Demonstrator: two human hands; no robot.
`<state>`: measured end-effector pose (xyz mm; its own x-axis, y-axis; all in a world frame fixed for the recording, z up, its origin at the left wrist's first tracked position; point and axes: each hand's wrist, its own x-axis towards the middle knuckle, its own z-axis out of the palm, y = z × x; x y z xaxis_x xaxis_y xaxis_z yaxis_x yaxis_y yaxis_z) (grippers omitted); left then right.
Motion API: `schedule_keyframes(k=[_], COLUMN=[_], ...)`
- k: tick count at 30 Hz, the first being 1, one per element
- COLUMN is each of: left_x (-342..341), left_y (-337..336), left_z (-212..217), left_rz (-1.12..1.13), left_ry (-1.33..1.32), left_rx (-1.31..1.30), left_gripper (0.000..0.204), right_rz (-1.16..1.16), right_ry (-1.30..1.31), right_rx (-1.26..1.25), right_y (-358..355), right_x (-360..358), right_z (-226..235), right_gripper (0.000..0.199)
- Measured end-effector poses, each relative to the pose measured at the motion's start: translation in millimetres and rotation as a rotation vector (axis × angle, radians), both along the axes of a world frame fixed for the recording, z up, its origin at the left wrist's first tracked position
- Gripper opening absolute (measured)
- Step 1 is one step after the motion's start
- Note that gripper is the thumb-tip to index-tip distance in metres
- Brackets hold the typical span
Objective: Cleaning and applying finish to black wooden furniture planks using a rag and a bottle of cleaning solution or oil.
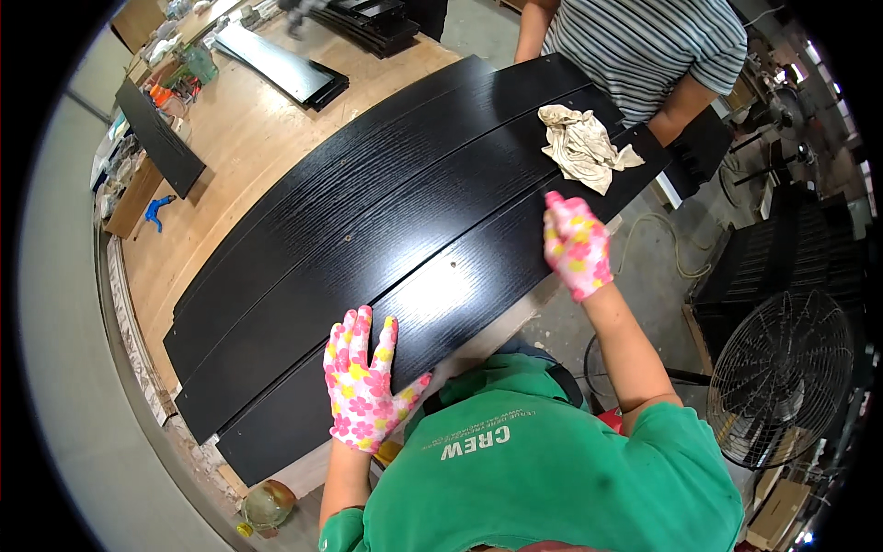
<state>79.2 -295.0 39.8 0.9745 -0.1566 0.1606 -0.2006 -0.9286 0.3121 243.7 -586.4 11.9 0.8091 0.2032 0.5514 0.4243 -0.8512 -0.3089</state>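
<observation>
Several long black wood-grain boards point(303, 221) lie side by side on the workbench in front of me. My left hand point(363, 382), in a white glove with pink and yellow flowers, rests flat on the nearest board, fingers spread, thumb toward its near edge. In a matching glove, my right hand point(578, 244) is closed over the right part of that board's near edge. Its fingers are curled, and whatever they may hold is hidden. A crumpled cream rag point(587, 147) lies on the boards just beyond my right hand.
Across the boards at the far right stands a person in a striped shirt point(644, 55). Beyond the boards, the wooden bench top point(267, 156) carries a stack of black panels point(368, 23) and a blue tool point(158, 212). A large fan point(782, 377) stands to my right.
</observation>
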Motion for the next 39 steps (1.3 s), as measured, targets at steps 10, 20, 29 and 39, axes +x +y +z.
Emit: schedule_keyframes(k=[10, 20, 29, 39], left_x=[2, -1, -2, -4], left_y=[-1, 0, 4, 4], left_z=[5, 7, 5, 4], left_rz=[0.013, 0.017, 0.008, 0.017], left_ry=[0.035, 0.049, 0.054, 0.052], left_rx=[-0.007, -0.014, -0.03, -0.037], left_gripper=[0.085, 0.084, 0.083, 0.081], right_rz=[-0.061, -0.06, 0.0, 0.085], right_ry=[0.03, 0.031, 0.068, 0.121], right_rx=[-0.04, -0.021, -0.025, 0.085], right_y=[4, 19, 33, 53], right_x=[-1, -7, -18, -34], right_z=[0, -2, 5, 12], right_gripper=[0.025, 0.027, 0.028, 0.023])
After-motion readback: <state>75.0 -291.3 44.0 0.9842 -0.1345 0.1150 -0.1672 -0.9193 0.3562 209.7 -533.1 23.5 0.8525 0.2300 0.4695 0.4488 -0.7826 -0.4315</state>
